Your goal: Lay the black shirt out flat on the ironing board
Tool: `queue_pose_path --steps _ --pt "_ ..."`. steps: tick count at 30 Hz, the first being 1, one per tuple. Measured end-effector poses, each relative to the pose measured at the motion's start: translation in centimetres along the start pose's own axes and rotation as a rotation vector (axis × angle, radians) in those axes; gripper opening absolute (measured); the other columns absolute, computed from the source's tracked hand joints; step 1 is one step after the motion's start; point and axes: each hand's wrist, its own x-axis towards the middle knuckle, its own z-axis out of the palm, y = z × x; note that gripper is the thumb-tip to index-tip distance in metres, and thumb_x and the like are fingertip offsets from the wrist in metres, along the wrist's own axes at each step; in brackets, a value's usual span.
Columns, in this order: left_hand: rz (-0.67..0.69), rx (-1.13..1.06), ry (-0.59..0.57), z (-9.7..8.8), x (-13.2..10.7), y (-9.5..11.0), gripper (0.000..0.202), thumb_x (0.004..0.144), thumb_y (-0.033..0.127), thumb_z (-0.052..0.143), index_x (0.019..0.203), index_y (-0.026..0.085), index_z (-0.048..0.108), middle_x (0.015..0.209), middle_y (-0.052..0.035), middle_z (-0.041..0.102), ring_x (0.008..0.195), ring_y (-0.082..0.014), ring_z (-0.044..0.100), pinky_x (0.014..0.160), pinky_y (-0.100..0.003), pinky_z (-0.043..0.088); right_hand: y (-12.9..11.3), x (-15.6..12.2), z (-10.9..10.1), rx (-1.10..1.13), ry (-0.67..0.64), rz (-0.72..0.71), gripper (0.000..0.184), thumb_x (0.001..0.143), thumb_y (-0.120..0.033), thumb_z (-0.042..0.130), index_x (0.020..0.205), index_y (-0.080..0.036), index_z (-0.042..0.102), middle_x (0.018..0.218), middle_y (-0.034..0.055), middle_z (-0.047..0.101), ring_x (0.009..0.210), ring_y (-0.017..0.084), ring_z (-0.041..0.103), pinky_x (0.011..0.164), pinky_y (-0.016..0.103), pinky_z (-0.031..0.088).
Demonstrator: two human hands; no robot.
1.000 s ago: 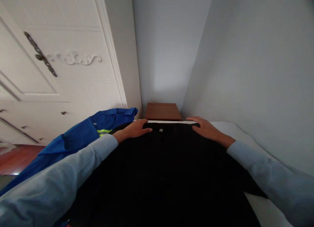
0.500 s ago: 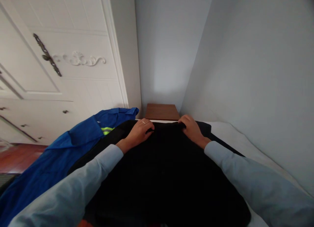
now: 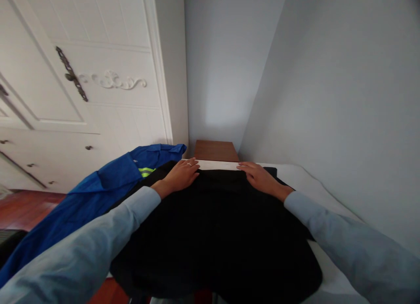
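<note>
A piece of black cloth [image 3: 216, 225], seemingly a garment, lies spread over a white-covered surface [image 3: 285, 169] and hangs down toward me at the near end. My left hand [image 3: 182, 174], with a ring on one finger, rests on the cloth's far left edge, fingers stretched out. On the far right edge lies my right hand [image 3: 260, 178], its fingers extended and pointing inward. The far edge of the cloth runs fairly straight between the two hands. Its finer details are lost in the dark.
A blue garment [image 3: 108, 175] with a yellow-green reflective strip [image 3: 146, 172] lies at the left. Behind the surface stands a brown wooden piece [image 3: 216, 150]. A white wardrobe [image 3: 124, 111] is at the left, a grey wall [image 3: 334, 89] at the right.
My fingers, earlier curled on the cloth's far edge, are now stretched out flatter. That edge sits slightly nearer to me, with more white showing beyond it. The view has shifted a little.
</note>
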Motion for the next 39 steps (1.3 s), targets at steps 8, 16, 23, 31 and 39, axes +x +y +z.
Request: queue_pose_path --steps 8,16,23,31,39 --pt "-0.184 -0.086 -0.095 0.8 2.4 -2.0 0.023 0.09 0.03 0.061 0.103 0.019 0.077 0.108 -0.011 0.076 0.107 -0.0273 0.07 0.099 -0.037 0.053 1.6 3.0 1.1 -0.022 -0.288 0.225 0.024 0.09 -0.016 0.061 0.107 -0.018 0.077 0.107 0.0111 0.076 0.105 0.027 0.069 0.098 0.04 0.052" --pt "-0.461 -0.109 0.06 0.9 6.0 -4.2 0.035 0.096 0.029 0.046 0.116 0.018 0.072 0.112 -0.0095 0.076 0.106 -0.0227 0.07 0.095 -0.031 0.053 3.3 5.5 1.4 -0.06 -0.056 0.481 0.03 0.096 -0.016 0.052 0.114 -0.02 0.076 0.119 0.0114 0.073 0.114 0.025 0.065 0.102 0.035 0.047" --pt "-0.463 -0.032 0.009 2.9 6.2 -4.3 0.031 0.098 0.034 0.045 0.104 0.019 0.072 0.108 -0.0127 0.075 0.106 -0.0262 0.07 0.093 -0.035 0.053 4.0 6.3 4.5 -0.027 -0.09 0.523 0.033 0.094 -0.013 0.05 0.108 -0.023 0.078 0.114 0.0094 0.076 0.108 0.027 0.07 0.098 0.037 0.051" --pt "-0.143 -0.059 -0.042 1.3 4.1 -3.0 0.061 0.102 0.055 0.027 0.138 0.014 0.053 0.141 -0.0162 0.06 0.133 -0.0263 0.056 0.113 -0.038 0.042 3.7 5.3 4.2 0.105 0.036 0.354 0.042 0.104 -0.038 0.04 0.134 -0.02 0.063 0.134 0.0114 0.068 0.124 0.026 0.063 0.108 0.044 0.048" --pt "-0.172 0.052 -0.243 2.8 1.8 -4.1 0.072 0.1 0.059 0.031 0.149 0.007 0.041 0.156 -0.0233 0.043 0.148 -0.0312 0.039 0.12 -0.043 0.033 4.5 2.9 4.7 -0.174 -0.252 0.29 0.043 0.102 -0.037 0.045 0.136 -0.014 0.06 0.146 0.0201 0.056 0.137 0.033 0.052 0.114 0.056 0.039"
